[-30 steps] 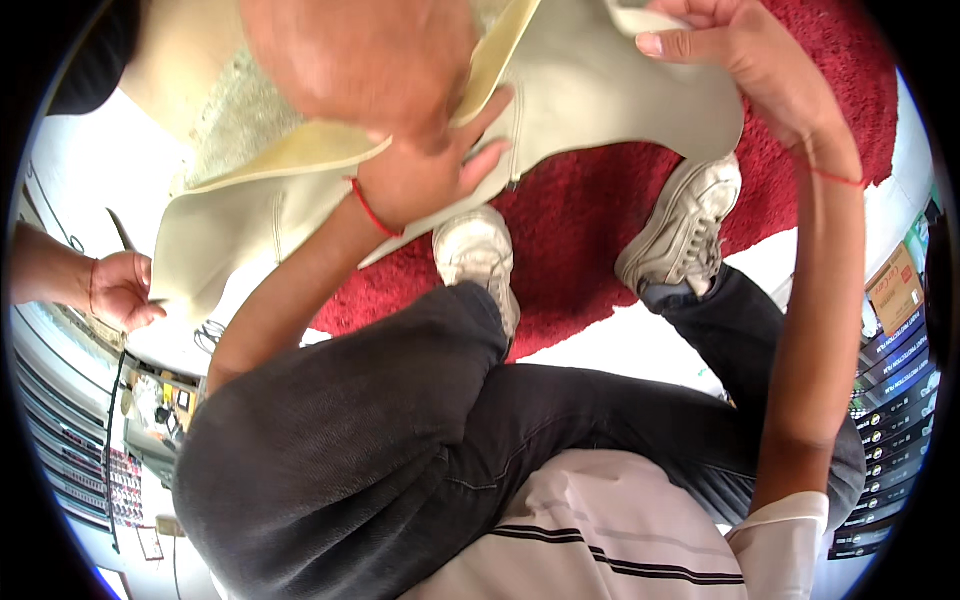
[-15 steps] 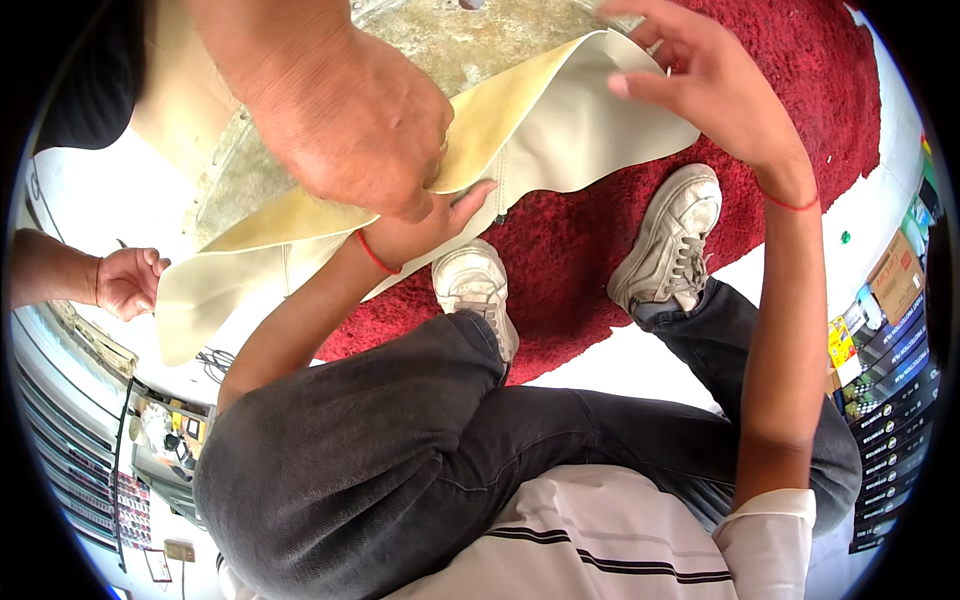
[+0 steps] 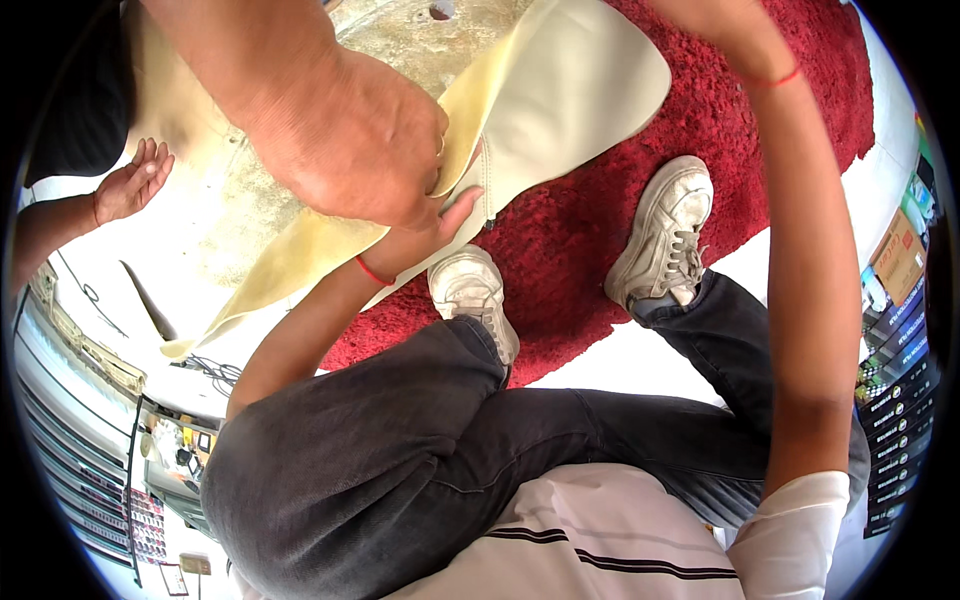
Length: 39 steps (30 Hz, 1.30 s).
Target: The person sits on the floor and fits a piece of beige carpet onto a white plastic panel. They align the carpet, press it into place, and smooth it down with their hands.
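A cream, leather-like cover piece (image 3: 580,90) with a yellowish backing (image 3: 275,265) is folded over the edge of a worn, stained panel (image 3: 410,45). My left hand (image 3: 432,234) grips its edge near a stitched seam, thumb outside. The other fingers are mostly hidden. A co-worker's fist (image 3: 350,150) presses close over my left hand, on the folded edge. The co-worker's other hand (image 3: 135,182) is raised with spread fingers, apart from the cover. My right hand (image 3: 705,14) reaches past the cover's far right end; the top rim cuts off its fingers.
Red shaggy carpet (image 3: 570,265) lies under the cover and around my sneakers (image 3: 665,225). Dark cables (image 3: 212,370) lie on the white floor at left. Stacked boxes (image 3: 897,262) stand at far right, and a rack of dark rolls (image 3: 70,470) at far left.
My right hand has moved up and away from the cover. The cover's right end has swung up and flattened. The co-worker's open hand has let go of its left end and lifted.
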{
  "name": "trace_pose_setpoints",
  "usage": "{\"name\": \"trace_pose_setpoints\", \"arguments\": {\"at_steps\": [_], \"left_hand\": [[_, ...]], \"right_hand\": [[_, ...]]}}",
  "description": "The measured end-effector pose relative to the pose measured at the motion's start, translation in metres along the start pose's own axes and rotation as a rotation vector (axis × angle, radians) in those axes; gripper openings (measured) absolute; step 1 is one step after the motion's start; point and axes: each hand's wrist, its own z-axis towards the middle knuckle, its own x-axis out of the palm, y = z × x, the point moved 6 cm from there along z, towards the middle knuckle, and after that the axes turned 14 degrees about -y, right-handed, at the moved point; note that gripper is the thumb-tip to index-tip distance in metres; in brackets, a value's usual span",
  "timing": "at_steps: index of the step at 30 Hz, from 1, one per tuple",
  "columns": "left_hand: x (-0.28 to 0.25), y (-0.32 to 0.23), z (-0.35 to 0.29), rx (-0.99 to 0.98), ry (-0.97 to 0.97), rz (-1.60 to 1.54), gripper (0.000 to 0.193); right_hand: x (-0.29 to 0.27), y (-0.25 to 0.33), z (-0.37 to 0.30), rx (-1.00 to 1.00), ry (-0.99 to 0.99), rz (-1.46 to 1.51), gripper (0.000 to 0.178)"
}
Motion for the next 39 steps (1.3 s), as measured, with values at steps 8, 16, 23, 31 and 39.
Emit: {"name": "trace_pose_setpoints", "arguments": {"at_steps": [8, 16, 23, 31, 39], "left_hand": [[0.005, 0.009, -0.020, -0.136, 0.085, 0.032, 0.049], [0.005, 0.005, -0.010, -0.110, 0.044, 0.014, 0.048], [0.003, 0.006, -0.004, -0.072, 0.057, -0.076, 0.050], [0.003, 0.007, -0.007, -0.077, 0.007, -0.114, 0.051], [0.006, 0.005, -0.004, -0.105, 0.017, 0.022, 0.046]], "right_hand": [[-0.005, -0.006, -0.054, 0.216, 0.273, -0.286, 0.045], [0.002, -0.023, -0.089, 0.047, -0.114, -0.160, 0.026], [0.017, -0.005, -0.103, 0.127, -0.331, -0.118, 0.020], [0.014, 0.017, -0.094, -0.099, -0.163, -0.127, 0.021], [0.019, -0.026, -0.068, 0.261, -0.242, 0.064, 0.011]]}}
